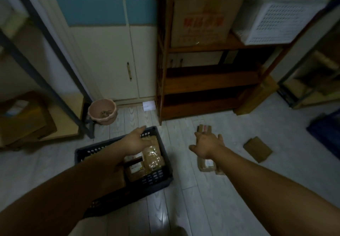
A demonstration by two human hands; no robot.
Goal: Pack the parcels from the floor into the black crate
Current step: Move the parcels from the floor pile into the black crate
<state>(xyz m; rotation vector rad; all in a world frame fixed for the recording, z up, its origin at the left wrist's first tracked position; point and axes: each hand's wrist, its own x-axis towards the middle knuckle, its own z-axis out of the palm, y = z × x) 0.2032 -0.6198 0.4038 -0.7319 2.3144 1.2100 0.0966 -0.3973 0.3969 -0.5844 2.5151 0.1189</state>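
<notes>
Packing was under way: the left hand (137, 141) hung straight-fingered over the black crate (161, 179). The right hand (206, 144), spread and empty, reached toward the cardboard parcel (204, 128) at its fingertips, probably the next thing to grasp.

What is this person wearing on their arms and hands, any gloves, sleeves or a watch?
Nothing that shows. The left arm and right arm are bare as far up as the view reaches, with no sleeve edge in sight. The left hand and right hand wear no gloves; no watch, band or ring can be made out, though the picture is dim and blurred.
</notes>
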